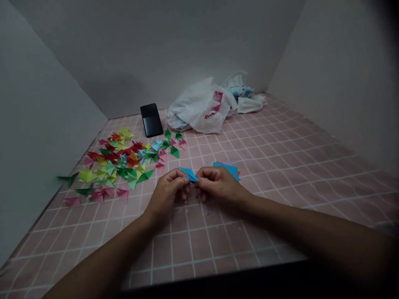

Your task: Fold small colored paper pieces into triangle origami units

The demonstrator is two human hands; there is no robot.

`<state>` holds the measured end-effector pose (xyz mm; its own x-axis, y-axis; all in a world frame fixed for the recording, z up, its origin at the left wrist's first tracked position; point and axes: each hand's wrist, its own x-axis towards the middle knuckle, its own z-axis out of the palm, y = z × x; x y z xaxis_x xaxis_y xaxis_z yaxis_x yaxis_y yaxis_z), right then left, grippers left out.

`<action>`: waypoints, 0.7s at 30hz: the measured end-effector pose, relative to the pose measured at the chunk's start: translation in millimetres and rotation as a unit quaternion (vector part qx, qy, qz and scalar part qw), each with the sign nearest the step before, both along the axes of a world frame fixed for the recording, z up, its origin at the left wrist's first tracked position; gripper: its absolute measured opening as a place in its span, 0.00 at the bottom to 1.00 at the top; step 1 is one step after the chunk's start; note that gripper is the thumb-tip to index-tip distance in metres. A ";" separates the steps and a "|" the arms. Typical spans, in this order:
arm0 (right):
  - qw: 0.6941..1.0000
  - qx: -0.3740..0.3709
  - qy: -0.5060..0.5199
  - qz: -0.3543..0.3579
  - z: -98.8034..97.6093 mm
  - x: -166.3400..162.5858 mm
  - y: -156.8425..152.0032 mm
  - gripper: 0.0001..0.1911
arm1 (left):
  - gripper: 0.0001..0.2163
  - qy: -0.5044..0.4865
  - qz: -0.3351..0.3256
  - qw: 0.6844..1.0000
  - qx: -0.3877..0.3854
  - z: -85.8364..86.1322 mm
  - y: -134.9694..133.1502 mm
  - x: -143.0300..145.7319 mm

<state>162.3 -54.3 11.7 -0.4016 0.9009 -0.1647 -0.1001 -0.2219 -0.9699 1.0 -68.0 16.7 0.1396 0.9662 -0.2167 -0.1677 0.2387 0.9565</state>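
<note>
A small blue folded paper piece (188,173) is pinched between both of my hands above the pink checked surface. My left hand (168,190) grips its left end with closed fingers. My right hand (218,183) grips its right end, fingers also closed. Just behind my right hand lies a small stack of coloured paper sheets (229,167), blue on top. A spread of several folded paper triangles (121,162) in green, yellow, red, pink and blue lies to the left of my hands.
A black phone (151,119) leans against the back wall. A white plastic bag (202,106) and crumpled wrappers (246,97) sit at the back. Grey walls enclose the pink checked cloth (280,158) on the left, back and right.
</note>
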 end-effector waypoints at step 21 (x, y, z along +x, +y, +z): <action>0.998 -0.031 0.057 -0.012 -2.7 2.1 1.6 0.13 | 0.07 -0.077 0.025 0.996 -0.037 1.6 12.7 -10.5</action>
<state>164.4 -52.7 9.0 -0.3994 0.9000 -0.1747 -0.2147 -0.2771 -0.9365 -9.5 -55.3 18.3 0.1286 0.9547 -0.2682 -0.3243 0.2960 0.8985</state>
